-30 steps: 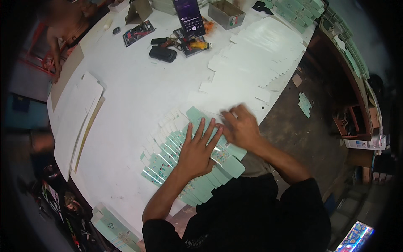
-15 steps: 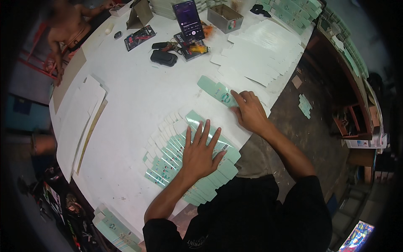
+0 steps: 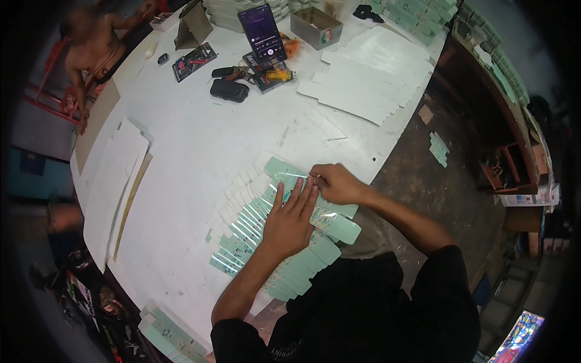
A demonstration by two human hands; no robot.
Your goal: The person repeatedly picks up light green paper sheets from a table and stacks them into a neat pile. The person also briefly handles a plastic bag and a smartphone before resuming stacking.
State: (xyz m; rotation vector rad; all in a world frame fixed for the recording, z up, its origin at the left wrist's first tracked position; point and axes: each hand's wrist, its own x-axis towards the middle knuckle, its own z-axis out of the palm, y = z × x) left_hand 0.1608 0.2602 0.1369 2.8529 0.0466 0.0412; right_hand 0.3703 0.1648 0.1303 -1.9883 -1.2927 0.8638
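Observation:
A fanned row of flat, mint-green printed cartons (image 3: 242, 228) lies along the near edge of the white table, each overlapping its neighbour, with pale tabs pointing away from me. My left hand (image 3: 287, 225) rests on the fan near its right end, fingers stretched out and pressed down. At that end, my right hand (image 3: 340, 184) has its fingers curled in a pinch on the top flat carton (image 3: 344, 228), right beside my left fingertips. Its thumb and the gripped edge are partly hidden.
Flat white card blanks (image 3: 363, 78) lie at the far right. Beyond the middle are a propped phone (image 3: 263, 36), a black case (image 3: 230, 91) and a metal box (image 3: 316, 29). White sheets (image 3: 115, 187) lie at left. A person (image 3: 97, 45) sits at the far left.
My right hand has come nearer and left, bringing the green carton from beside the white blanks onto the fan's right end. My left hand stays on the fan, shifted slightly.

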